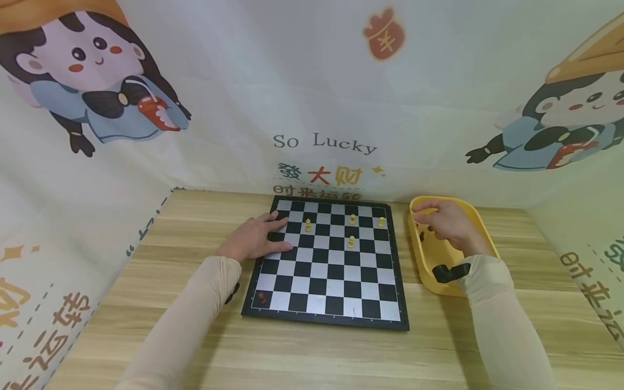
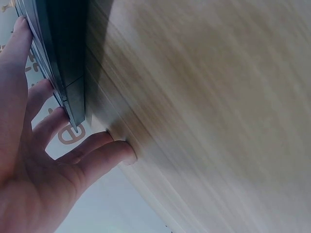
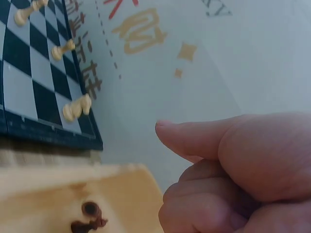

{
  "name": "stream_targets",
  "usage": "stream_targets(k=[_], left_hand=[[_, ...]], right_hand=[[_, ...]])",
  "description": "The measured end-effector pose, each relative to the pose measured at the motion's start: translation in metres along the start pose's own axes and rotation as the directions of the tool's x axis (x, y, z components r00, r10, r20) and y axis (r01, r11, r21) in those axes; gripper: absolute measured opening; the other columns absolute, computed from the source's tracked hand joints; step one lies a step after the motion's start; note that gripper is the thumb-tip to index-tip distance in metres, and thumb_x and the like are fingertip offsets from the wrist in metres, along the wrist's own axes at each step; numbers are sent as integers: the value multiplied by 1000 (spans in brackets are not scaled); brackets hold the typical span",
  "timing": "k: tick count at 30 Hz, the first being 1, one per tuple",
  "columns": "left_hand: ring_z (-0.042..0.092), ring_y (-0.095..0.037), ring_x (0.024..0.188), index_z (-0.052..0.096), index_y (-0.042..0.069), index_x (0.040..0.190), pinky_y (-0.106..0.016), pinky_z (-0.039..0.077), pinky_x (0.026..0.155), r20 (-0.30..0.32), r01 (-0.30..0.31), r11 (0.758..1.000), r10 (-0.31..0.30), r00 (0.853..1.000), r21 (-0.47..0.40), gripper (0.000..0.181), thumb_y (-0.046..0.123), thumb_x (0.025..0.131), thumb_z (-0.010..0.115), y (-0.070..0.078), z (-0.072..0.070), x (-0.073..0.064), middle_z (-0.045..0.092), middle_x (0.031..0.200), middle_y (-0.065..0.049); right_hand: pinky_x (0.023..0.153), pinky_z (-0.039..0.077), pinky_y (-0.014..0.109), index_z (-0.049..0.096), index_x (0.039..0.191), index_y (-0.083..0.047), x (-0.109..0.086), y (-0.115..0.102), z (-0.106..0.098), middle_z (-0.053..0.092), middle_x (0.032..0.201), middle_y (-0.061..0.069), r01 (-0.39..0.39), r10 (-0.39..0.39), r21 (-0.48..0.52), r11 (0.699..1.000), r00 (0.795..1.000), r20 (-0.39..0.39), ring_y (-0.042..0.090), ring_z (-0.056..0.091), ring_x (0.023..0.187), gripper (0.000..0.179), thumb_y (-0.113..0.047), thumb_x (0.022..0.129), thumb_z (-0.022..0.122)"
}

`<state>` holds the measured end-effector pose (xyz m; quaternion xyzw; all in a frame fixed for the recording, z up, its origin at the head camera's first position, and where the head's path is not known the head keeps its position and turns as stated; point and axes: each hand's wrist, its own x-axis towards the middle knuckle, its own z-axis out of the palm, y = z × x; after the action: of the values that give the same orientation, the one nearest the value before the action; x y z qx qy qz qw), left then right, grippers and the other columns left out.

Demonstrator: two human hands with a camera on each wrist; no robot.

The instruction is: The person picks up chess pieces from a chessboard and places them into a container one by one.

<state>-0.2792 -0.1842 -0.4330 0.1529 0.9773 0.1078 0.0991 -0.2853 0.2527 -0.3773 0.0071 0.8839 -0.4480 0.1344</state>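
Leftmost, the left hand (image 1: 253, 237) lies with fingers spread on the left edge of the board (image 1: 318, 285), which sits at the middle of the desk (image 1: 341, 363), near its back edge. The board looks stiff and could slide, so the rim is the place to steady it. A brown piece (image 1: 261, 297) stands at the board's near left corner; four pale pieces (image 1: 351, 242) stand across its far half. The pieces are probably light, hard and smooth, best pinched below the head. Toward the desk's back right corner, the bin (image 1: 435, 253) holds dark pieces (image 3: 88, 225). Above it, the right hand (image 1: 450, 225) has curled fingers; whether they pinch anything I cannot tell.
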Motion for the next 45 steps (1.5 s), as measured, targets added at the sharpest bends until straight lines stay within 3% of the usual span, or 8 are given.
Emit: stream_targets(k=[5,8,10,14,25,35,45], left_hand=[[28,-36,156,38,26,159,-55,24,129,-3,-2,1000,2,1000,5,87,73,89,59,0,-1,1,27,170,-8],[28,-36,156,39,26,158,-55,25,128,-2,-3,1000,3,1000,5,86,73,89,59,0,-2,1,28,170,-8],[29,-37,156,39,26,158,-55,25,128,-2,-3,1000,3,1000,4,86,73,89,59,0,-2,1,28,170,-8],[29,-38,155,38,26,159,-55,24,129,0,3,1000,-3,1000,6,86,73,89,59,0,0,2,27,170,-8],[28,-37,156,38,26,159,-54,22,129,3,0,1000,0,1000,-3,86,72,90,60,2,-1,2,27,170,-8],[29,-37,156,38,26,159,-55,24,129,2,1,1000,-1,1000,7,86,72,90,59,1,0,0,28,170,-8],[30,-40,155,37,26,159,-56,26,128,11,9,1000,-9,1000,6,86,72,90,59,2,-1,0,26,170,-8]], right_hand=[[46,35,22,62,134,-4,-4,-11,8,64,105,10,60,-60,-18,998,998,14,7,35,46,41,-29,101,64],[46,35,21,64,133,-4,-5,-17,16,62,86,3,82,-82,-16,996,996,30,7,35,45,41,-29,100,65],[45,33,21,64,132,-4,-6,-20,22,52,69,-4,88,-87,-7,996,995,41,8,34,44,39,-28,100,66],[45,30,21,65,130,-3,-7,-26,33,39,58,-11,97,-98,23,995,993,63,8,33,43,37,-25,100,66],[46,27,23,68,126,-8,-10,-38,58,34,55,-7,184,-180,-35,982,978,106,13,32,45,34,-25,98,70],[43,27,23,69,126,-12,-10,-44,80,34,54,-6,204,-190,-67,977,968,166,14,31,44,34,-28,97,71],[46,28,22,72,123,-10,-14,-53,109,36,56,-7,294,-291,14,956,933,211,11,32,46,32,-23,93,75]])
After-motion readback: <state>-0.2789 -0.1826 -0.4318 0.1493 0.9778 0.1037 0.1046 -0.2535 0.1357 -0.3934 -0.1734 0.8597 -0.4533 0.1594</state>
